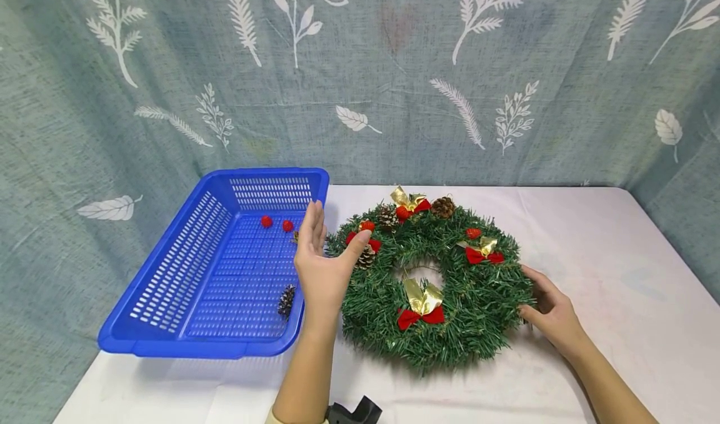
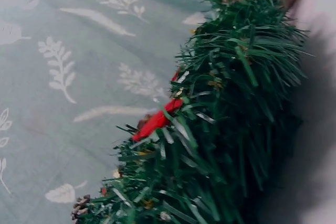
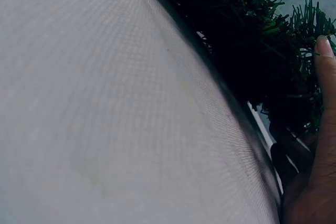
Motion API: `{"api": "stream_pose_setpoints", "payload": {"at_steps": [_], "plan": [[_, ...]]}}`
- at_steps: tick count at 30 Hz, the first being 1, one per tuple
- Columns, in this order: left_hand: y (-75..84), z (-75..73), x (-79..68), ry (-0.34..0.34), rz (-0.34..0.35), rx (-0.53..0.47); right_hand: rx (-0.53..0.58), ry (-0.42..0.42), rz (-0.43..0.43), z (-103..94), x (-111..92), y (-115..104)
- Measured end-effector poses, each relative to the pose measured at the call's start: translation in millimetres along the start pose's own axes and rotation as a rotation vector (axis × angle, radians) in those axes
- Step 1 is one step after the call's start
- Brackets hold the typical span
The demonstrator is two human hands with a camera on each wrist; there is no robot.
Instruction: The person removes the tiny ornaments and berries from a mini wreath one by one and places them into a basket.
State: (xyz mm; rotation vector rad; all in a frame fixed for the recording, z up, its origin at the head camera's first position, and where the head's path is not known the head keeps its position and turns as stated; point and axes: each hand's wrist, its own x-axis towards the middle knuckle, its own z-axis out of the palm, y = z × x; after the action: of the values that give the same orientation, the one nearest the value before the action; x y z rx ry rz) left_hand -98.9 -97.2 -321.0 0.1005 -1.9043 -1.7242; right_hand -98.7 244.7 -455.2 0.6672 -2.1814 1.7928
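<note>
A green wreath (image 1: 478, 311) lies on the table, trimmed with red and gold bows (image 1: 422, 305), pine cones (image 1: 443, 207) and red berry balls (image 1: 402, 214). My left hand (image 1: 323, 274) is raised between the wreath and a blue basket, its fingers straight and thumb spread, with nothing in it. At the wreath's right edge, my right hand (image 1: 554, 314) grips the greenery. In the right wrist view its thumb (image 3: 325, 77) lies against the outer needles and its other fingers reach under them. Up close, the left wrist view shows the wreath's side (image 2: 236, 119) and a red bow (image 2: 157, 121).
The blue plastic basket (image 1: 185, 348) stands left of the wreath. Inside are two red balls (image 1: 267, 221) and a dark pine cone (image 1: 286, 301) near its right wall. A white cloth (image 1: 607, 242) covers the table, and a leaf-patterned curtain (image 1: 394, 124) hangs behind.
</note>
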Motion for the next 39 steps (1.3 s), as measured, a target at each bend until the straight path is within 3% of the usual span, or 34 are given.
{"api": "stream_pose_setpoints", "payload": {"at_steps": [3, 15, 21, 30, 39], "plan": [[-6.2, 3.7, -2.9, -0.014, 0.011, 0.03, -0.004, 0.001, -0.005, 0.0, 0, 0], [-38.1, 19.9, -14.4, -0.034, -0.071, 0.145, -0.051, 0.016, 0.0, 0.0, 0, -1], [-51.7, 19.4, -12.1, -0.033, -0.136, 0.171, -0.041, 0.003, 0.006, 1.2, 1, -1], [-63.1, 20.2, -10.2, -0.03, -0.175, 0.159, -0.085, -0.015, 0.017, -2.3, 0, 0], [-69.8, 10.3, -4.3, -0.127, -0.255, 0.22, -0.134, 0.007, 0.047, -0.4, -1, 0]]}}
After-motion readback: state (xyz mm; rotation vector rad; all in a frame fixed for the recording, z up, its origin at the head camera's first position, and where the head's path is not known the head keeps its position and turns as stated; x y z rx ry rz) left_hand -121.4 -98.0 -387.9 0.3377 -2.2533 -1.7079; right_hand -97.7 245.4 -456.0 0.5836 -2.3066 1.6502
